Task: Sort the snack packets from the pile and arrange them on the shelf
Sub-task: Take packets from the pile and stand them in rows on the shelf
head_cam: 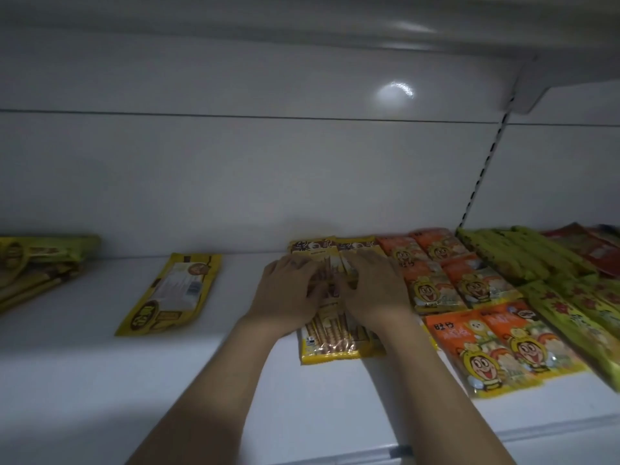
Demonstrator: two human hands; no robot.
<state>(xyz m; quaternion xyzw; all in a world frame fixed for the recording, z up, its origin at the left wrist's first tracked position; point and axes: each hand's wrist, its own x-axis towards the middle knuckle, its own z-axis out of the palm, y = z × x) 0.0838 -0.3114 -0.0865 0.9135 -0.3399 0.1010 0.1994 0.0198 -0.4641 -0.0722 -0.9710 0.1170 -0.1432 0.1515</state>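
Observation:
A stack of yellow wafer-stick packets lies in the middle of the white shelf. My left hand and my right hand both rest on top of this stack, side by side, fingers pointing toward the back wall and slightly bent over the packets. A single yellow packet lies face down to the left. Orange packets with a cartoon face lie in rows just right of the stack.
Green-yellow packets and red ones fill the shelf's far right. Another yellow pile sits at the far left edge. The shelf's back wall is close behind, and another shelf hangs overhead.

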